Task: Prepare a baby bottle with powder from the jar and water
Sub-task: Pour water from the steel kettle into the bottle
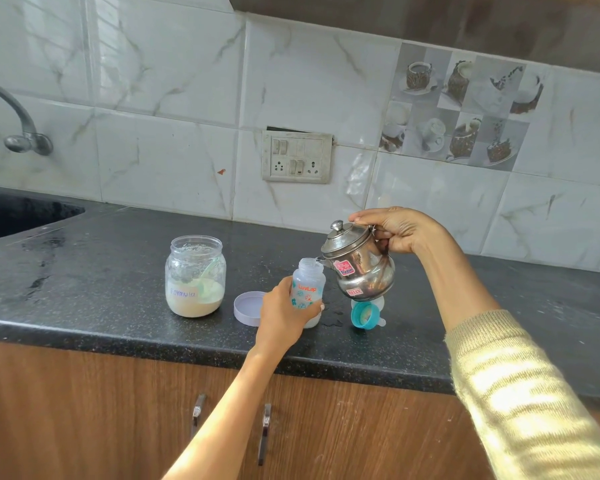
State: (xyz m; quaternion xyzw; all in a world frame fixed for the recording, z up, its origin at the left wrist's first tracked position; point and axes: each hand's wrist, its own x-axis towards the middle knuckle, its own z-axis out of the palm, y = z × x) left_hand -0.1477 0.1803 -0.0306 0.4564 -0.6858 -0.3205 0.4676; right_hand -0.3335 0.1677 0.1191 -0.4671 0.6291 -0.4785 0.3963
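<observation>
the left hand (282, 306) has its grip closed around the baby bottle (309, 289), upright on the tabletop (118, 258); the right hand (399, 230) has its grip closed on the handle of the steel kettle (359, 268), tilted with its spout at the bottle mouth; the open jar (195, 275) of powder stands left, its lid (248, 308) beside it; the teal nipple cap (364, 315) lies under the kettle.

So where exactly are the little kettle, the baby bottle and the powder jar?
kettle (361, 271), head view, on its shiny steel belly.
baby bottle (309, 285), head view, on its printed clear wall.
powder jar (194, 275), head view, on its glass side above the powder.
</observation>
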